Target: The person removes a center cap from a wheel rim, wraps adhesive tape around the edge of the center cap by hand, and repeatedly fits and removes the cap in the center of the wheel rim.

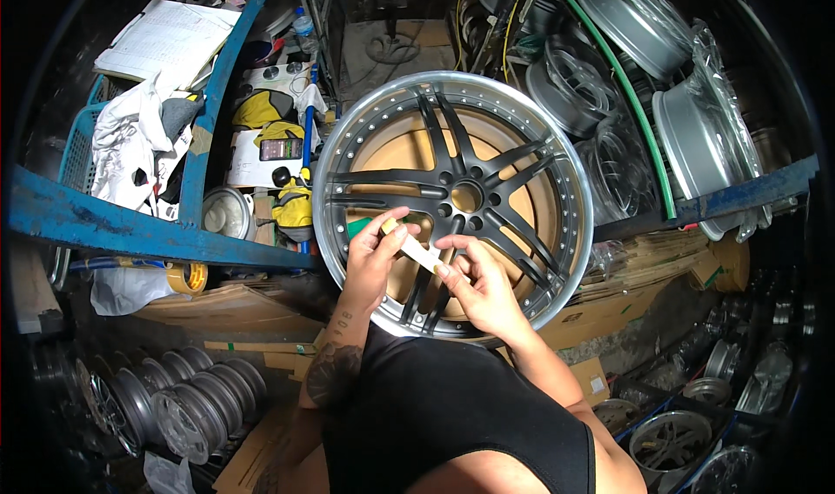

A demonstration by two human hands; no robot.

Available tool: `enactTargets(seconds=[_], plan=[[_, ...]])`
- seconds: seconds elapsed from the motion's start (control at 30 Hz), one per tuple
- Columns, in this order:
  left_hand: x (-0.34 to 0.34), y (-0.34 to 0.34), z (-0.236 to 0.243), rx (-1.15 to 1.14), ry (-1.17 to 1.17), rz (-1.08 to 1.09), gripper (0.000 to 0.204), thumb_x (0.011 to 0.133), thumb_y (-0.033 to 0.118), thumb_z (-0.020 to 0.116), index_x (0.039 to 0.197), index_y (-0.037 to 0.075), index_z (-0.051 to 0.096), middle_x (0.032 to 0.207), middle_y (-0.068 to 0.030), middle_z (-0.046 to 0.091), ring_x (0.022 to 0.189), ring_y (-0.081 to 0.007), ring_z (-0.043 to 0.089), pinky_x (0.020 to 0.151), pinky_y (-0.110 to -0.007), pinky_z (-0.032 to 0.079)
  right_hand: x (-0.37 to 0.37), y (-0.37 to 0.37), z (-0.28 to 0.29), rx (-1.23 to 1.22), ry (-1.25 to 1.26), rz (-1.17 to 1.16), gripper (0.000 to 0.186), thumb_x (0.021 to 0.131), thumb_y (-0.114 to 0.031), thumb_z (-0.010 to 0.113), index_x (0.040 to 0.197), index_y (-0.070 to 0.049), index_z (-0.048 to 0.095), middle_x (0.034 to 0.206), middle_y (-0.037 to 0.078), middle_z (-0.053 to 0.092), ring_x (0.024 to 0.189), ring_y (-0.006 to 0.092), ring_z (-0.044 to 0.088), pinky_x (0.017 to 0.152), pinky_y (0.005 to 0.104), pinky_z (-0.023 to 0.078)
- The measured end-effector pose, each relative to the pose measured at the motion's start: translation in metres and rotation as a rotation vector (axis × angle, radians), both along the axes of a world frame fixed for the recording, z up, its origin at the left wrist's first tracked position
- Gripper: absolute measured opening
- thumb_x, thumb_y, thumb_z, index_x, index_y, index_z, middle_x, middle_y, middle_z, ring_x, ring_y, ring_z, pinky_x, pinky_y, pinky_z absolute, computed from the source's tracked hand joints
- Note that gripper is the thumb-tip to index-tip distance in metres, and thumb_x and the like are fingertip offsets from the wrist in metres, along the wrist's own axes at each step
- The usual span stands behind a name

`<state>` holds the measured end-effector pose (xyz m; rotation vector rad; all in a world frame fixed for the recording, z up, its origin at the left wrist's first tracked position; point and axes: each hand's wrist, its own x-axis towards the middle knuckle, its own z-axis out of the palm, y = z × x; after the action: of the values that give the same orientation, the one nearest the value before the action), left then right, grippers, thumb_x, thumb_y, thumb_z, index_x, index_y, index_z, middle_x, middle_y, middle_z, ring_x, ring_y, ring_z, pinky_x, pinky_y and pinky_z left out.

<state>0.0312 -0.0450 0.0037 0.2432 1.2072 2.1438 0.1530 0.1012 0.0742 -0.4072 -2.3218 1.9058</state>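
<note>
A car wheel rim with black twin spokes and a bright silver outer lip lies face up in front of me. Over its near left part, both hands hold one short white strip, yellowish at its upper left end. I cannot tell whether it is tape or folded paper. My left hand pinches the yellowish end between thumb and fingers. At the other end, the thumb and forefinger of my right hand close on the strip. Something green shows beside my left fingers, partly hidden.
Blue metal bars frame the left side, beside yellow-and-grey gloves, a phone and a tape roll. Plastic-wrapped rims stand at right. More rims lie low on the left, with flattened cardboard under the wheel's level.
</note>
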Motion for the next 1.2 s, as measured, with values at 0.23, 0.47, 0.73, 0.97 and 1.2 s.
enactTargets(seconds=[0.23, 0.47, 0.73, 0.97, 1.2], plan=[[0.003, -0.003, 0.008, 0.128, -0.116, -0.059, 0.035, 0.103, 0.015, 0.051, 0.131, -0.006, 0.053, 0.11, -0.0178, 0.068, 0.104, -0.021, 0.067, 0.091, -0.034, 0.054, -0.006, -0.001, -0.007, 0.072, -0.049, 0.013, 0.026, 0.098, -0.012, 0.063, 0.122, -0.004, 0.059, 0.066, -0.006, 0.043, 0.061, 0.0036, 0.038, 0.057, 0.0222, 0.034], [0.008, 0.001, 0.008, 0.139, -0.131, -0.049, 0.036, 0.104, 0.019, 0.049, 0.13, -0.006, 0.053, 0.11, -0.0194, 0.068, 0.105, -0.0235, 0.067, 0.096, -0.036, 0.051, -0.01, -0.003, -0.005, 0.099, -0.032, 0.023, 0.023, 0.095, -0.013, 0.064, 0.118, -0.007, 0.065, 0.07, 0.006, 0.06, 0.057, 0.012, 0.048, 0.056, 0.0293, 0.041], [0.013, 0.006, 0.005, 0.165, -0.15, -0.005, 0.04, 0.105, 0.023, 0.044, 0.129, -0.009, 0.05, 0.114, -0.0245, 0.066, 0.109, -0.0294, 0.067, 0.099, -0.039, 0.052, -0.009, 0.0, -0.004, 0.189, -0.11, 0.029, 0.022, 0.096, -0.014, 0.065, 0.115, -0.005, 0.068, 0.07, 0.002, 0.058, 0.064, 0.0075, 0.05, 0.06, 0.0262, 0.042], [0.013, 0.007, 0.011, 0.08, -0.122, -0.084, 0.042, 0.105, 0.023, 0.046, 0.134, -0.007, 0.048, 0.119, -0.0219, 0.063, 0.114, -0.0259, 0.063, 0.101, -0.037, 0.05, -0.007, 0.001, -0.013, 0.302, -0.055, -0.027, 0.022, 0.093, -0.018, 0.067, 0.109, -0.004, 0.07, 0.064, 0.013, 0.062, 0.052, 0.0179, 0.057, 0.053, 0.0331, 0.043], [0.022, 0.007, 0.005, -0.03, 0.14, 0.02, 0.051, 0.093, 0.004, 0.067, 0.139, -0.003, 0.046, 0.121, -0.0106, 0.06, 0.109, -0.0131, 0.059, 0.097, -0.028, 0.048, -0.008, 0.001, 0.007, 0.29, -0.134, -0.013, 0.023, 0.093, -0.018, 0.067, 0.11, -0.003, 0.07, 0.067, 0.012, 0.064, 0.053, 0.0144, 0.056, 0.052, 0.0314, 0.042]])
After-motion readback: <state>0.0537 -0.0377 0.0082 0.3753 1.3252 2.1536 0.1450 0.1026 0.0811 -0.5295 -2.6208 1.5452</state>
